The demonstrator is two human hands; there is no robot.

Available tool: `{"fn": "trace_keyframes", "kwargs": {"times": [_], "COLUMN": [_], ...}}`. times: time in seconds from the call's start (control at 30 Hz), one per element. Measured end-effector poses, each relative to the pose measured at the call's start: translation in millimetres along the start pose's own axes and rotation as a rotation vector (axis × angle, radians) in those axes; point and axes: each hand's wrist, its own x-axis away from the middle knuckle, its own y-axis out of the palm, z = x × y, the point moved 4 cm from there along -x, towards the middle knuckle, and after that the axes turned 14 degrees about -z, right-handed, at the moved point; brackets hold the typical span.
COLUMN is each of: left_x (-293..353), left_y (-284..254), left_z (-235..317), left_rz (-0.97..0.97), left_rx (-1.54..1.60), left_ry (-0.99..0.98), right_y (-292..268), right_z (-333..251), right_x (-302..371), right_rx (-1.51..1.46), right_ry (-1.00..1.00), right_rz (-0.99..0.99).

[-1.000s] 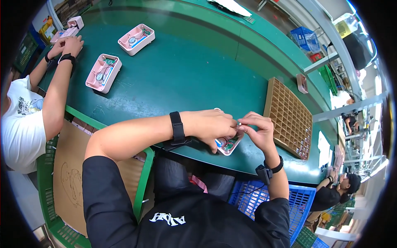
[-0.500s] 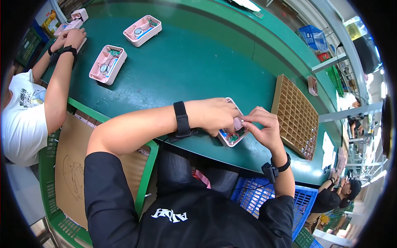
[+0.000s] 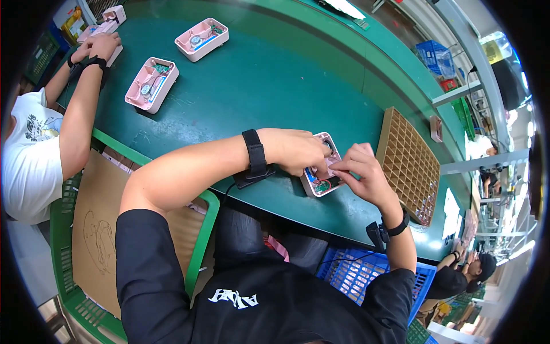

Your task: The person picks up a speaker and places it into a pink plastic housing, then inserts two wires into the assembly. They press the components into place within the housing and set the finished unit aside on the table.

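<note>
Left of a divided tray (image 3: 387,131), left hand (image 3: 293,150) and right hand (image 3: 366,176) are bending over a likely light, stiff pink case (image 3: 310,187), best held by the sides; finger grip unclear.

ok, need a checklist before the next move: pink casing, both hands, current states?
1. Left hand at the pink casing: ok, fingers reach over its left side.
2. Right hand at the casing: ok, fingertips over its right side.
3. Small part in right grip: cannot tell, too small.
4. Interior fully visible: not ok, hands cover part; green circuit board shows.
5. Divided tray apart from casing: ok, off to the right.
</note>
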Motion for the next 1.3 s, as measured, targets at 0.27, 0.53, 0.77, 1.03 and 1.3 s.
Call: {"fn": "trace_keyframes", "kwargs": {"times": [0.27,0.53,0.77,1.03,1.3], "left_x": [4,6,5,10,9], "left_y": [-4,-7,-4,-7,-2], "left_z": [-16,-13,-19,-16,-15], "left_rz": [0.004,0.051,0.079,0.131,0.095], "left_rx": [0.022,-0.019,-0.014,-0.002,-0.097], "left_ry": [-0.041,-0.027,-0.014,-0.052,-0.106], "right_y": [3,14,17,21,32], "right_z": [-2,0,1,-9,-23], "right_x": [-8,-24,-38,-51,-60], "right_rx": [0.149,0.102,0.063,0.220,0.372], "right_ry": [-0.088,-0.100,-0.053,-0.132,-0.141], "right_rz": [-0.148,-0.229,-0.374,-0.453,-0.486]}}
